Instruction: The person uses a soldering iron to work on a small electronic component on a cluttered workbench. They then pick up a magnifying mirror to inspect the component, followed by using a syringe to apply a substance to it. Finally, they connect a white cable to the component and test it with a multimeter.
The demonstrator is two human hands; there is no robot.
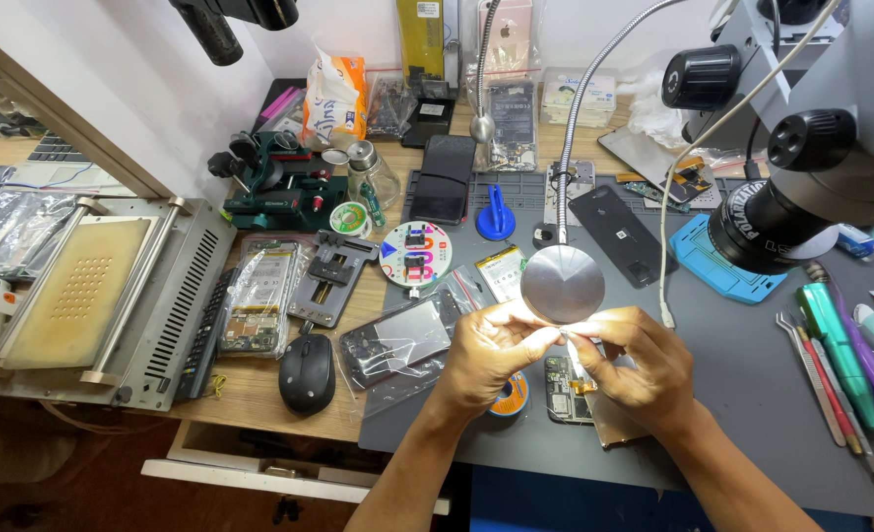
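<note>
Both hands meet under the round lamp (562,284), over the grey mat (752,394) on the bench (259,389). The left hand (491,350) and the right hand (634,365) have their fingertips pressed together, pinching a small bright strip (577,330) between them; the glare hides what it is. Just below the lamp, under the hands, lie an open phone board (565,389) and a solder reel (511,396). A bagged phone (397,343) and a black mouse (307,372) lie left of the lamp; tweezers (816,369) lie well right of it.
</note>
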